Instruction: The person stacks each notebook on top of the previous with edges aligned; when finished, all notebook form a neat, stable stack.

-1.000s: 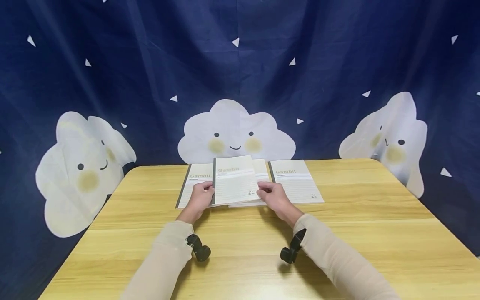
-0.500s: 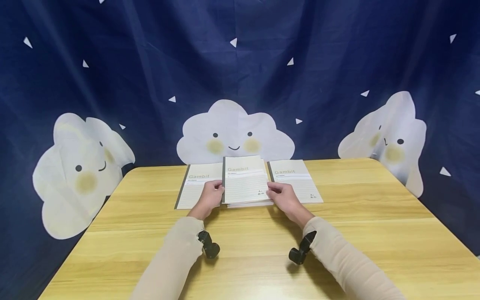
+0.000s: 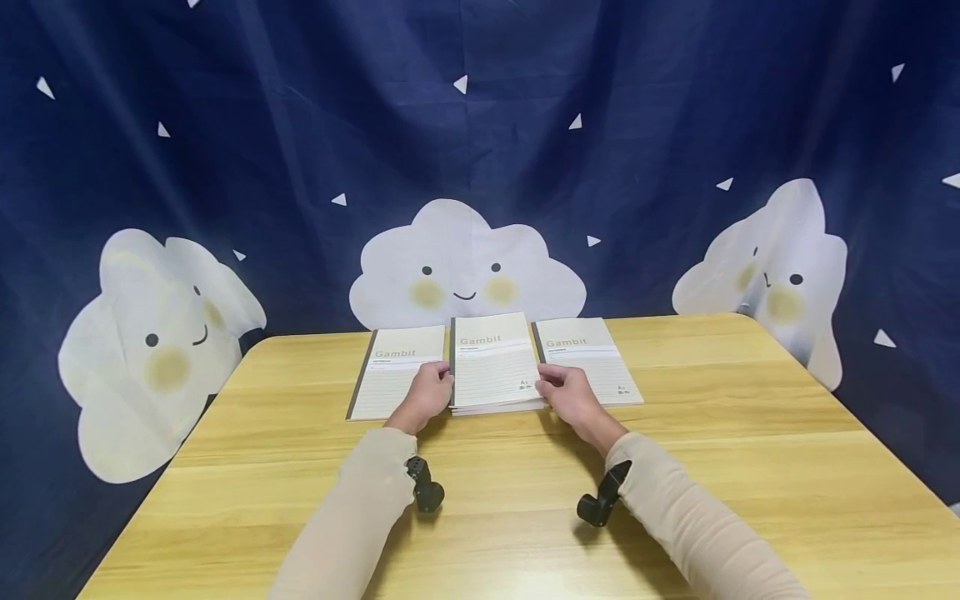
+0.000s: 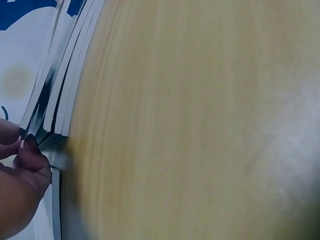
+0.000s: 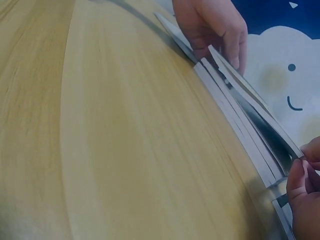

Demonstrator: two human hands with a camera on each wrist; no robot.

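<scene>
Cloth [image 3: 637,158], dark blue with smiling white clouds [image 3: 465,237], hangs at twelve o'clock behind the shiny yellow wooden table [image 3: 495,525]. Near that edge, the left hand [image 3: 427,392] at nine and right hand [image 3: 572,395] at three pinch a thin white paper notebook [image 3: 493,354] over a flat white pile [image 4: 67,100].

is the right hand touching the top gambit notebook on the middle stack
Touching: the right wrist view shows the right hand pinching the top Gambit notebook at its edge, near a corner, with no gap between them.

Navy curtain [image 3: 637,50], smiling white clouds [image 3: 465,242], small white triangles [image 3: 461,84], light wooden table [image 3: 510,500]
</scene>
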